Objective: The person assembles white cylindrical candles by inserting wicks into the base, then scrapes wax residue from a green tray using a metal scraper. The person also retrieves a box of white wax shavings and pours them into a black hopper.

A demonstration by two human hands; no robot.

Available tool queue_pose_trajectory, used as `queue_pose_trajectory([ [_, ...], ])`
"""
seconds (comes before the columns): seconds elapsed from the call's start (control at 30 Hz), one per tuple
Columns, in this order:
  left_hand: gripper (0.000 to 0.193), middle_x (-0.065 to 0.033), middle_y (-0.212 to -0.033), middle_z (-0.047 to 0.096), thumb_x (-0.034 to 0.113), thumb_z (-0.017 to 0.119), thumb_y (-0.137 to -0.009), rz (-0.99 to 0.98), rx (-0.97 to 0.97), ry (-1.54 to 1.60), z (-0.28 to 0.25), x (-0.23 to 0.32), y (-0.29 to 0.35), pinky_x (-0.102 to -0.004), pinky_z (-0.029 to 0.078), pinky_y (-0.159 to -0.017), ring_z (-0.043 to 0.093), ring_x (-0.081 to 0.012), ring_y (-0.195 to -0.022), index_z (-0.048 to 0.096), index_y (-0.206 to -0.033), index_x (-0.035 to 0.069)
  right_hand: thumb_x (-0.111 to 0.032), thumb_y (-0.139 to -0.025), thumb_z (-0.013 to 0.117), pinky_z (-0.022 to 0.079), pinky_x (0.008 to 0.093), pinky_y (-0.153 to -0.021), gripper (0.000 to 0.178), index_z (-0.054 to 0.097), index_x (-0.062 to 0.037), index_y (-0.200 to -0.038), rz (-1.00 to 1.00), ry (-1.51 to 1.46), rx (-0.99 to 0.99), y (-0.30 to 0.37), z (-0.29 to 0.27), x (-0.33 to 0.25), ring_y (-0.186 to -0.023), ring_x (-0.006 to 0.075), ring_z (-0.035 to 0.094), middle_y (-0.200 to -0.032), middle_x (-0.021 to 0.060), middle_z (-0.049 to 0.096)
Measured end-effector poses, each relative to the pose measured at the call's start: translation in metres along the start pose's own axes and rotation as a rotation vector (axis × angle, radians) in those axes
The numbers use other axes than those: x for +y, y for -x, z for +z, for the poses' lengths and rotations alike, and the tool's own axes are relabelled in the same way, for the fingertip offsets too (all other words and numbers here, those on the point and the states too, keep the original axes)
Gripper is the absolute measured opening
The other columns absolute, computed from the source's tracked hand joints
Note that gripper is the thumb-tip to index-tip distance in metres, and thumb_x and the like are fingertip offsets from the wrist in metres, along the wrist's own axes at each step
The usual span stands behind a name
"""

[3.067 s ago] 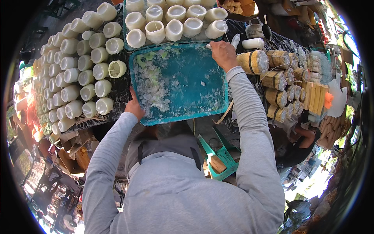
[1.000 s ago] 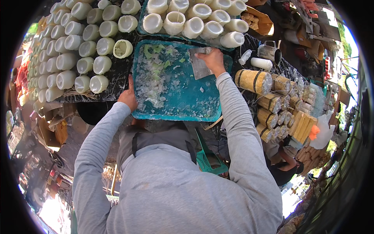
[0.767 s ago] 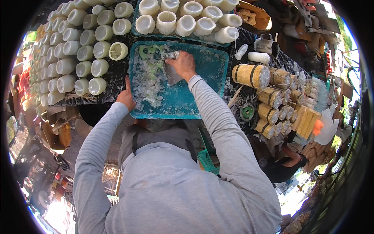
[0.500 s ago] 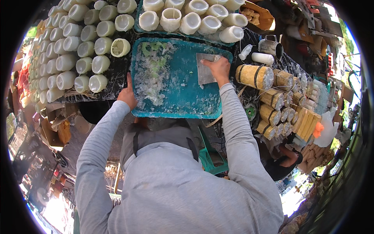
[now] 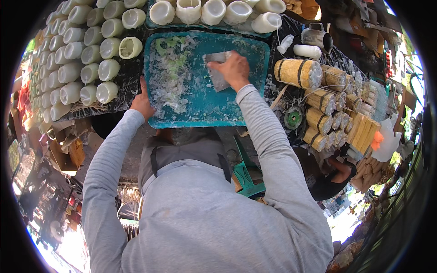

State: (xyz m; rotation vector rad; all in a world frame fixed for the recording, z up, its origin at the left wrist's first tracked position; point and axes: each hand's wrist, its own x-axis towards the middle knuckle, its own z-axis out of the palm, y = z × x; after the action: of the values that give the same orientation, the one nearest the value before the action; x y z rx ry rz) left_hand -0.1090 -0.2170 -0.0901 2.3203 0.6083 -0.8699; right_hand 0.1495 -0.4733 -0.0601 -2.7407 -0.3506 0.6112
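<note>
A teal plastic tray (image 5: 257, 68) lies before me, its left half strewn with whitish and pale green wax shavings (image 5: 168, 82). My right hand (image 5: 234, 70) grips a flat grey metal scraper (image 5: 219, 84) and presses it against the tray floor, right of the middle. Smaller crumbs lie around the blade. At the tray's left side, my left hand (image 5: 143, 105) grasps the rim, index finger stretched along the edge; its other fingers are partly hidden. Rows of pale wax candles (image 5: 108, 92) stand left of the tray, and more wax candles (image 5: 213, 12) sit in another tray behind it.
To the right lie yellowish bundles (image 5: 293, 73) with dark bands and waxy ends. Beyond the tray's right corner are a metal mug (image 5: 314, 38) and a white cylinder (image 5: 307, 51). A green plastic stool (image 5: 249, 182) stands below. Another person (image 5: 334, 177) is at the right.
My right hand has slid the scraper leftward across the tray, from near its right side toward the middle. My left hand stays on the left rim. The whole view has shifted slightly.
</note>
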Motion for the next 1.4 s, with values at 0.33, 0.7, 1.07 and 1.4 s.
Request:
queue_pose_trajectory([
  [0.33, 0.140, -0.0351, -0.113, 0.068, 0.008, 0.083, -0.079, 0.002, 0.016, 0.025, -0.001, -0.005, -0.002, -0.0488, 0.056, -0.095, 0.069, -0.0488, -0.103, -0.033, -0.157, 0.011, -0.058, -0.066, 0.092, 0.060, 0.0450, -0.084, 0.075, 0.071, 0.0021, -0.106, -0.020, -0.071, -0.082, 0.031, 0.000, 0.014, -0.095, 0.0383, 0.076, -0.099, 0.0235, 0.076],
  [0.7, 0.139, -0.0358, -0.121, 0.065, 0.005, 0.081, -0.082, -0.072, -0.092, 0.129, -0.018, 0.012, 0.005, -0.0522, 0.065, -0.074, 0.071, -0.0488, -0.096, -0.037, -0.155, 0.017, -0.059, -0.069, 0.090, 0.061, 0.0464, -0.078, 0.075, 0.067, 0.0031, -0.104, 0.089, -0.082, -0.025, 0.059, 0.016, 0.008, -0.088, 0.0388, 0.076, -0.095, 0.0240, 0.075],
  [1.07, 0.138, -0.0364, -0.128, 0.062, 0.005, 0.080, -0.083, 0.001, -0.087, 0.056, -0.003, -0.003, -0.005, -0.0486, 0.066, -0.070, 0.071, -0.0461, -0.098, -0.037, -0.155, 0.015, -0.052, -0.069, 0.093, 0.061, 0.0463, -0.076, 0.066, 0.071, 0.0024, -0.099, 0.139, -0.163, 0.081, 0.060, 0.030, -0.012, -0.089, 0.0398, 0.076, -0.096, 0.0259, 0.075],
  [1.4, 0.137, -0.0358, -0.125, 0.063, 0.000, 0.078, -0.084, 0.047, -0.137, 0.161, -0.017, -0.005, -0.004, -0.0483, 0.067, -0.067, 0.072, -0.0468, -0.097, -0.040, -0.153, 0.017, -0.051, -0.070, 0.093, 0.061, 0.0424, -0.073, 0.062, 0.076, 0.0032, -0.094, 0.125, -0.386, 0.064, 0.056, 0.034, -0.017, -0.079, 0.0377, 0.077, -0.087, 0.0243, 0.076],
])
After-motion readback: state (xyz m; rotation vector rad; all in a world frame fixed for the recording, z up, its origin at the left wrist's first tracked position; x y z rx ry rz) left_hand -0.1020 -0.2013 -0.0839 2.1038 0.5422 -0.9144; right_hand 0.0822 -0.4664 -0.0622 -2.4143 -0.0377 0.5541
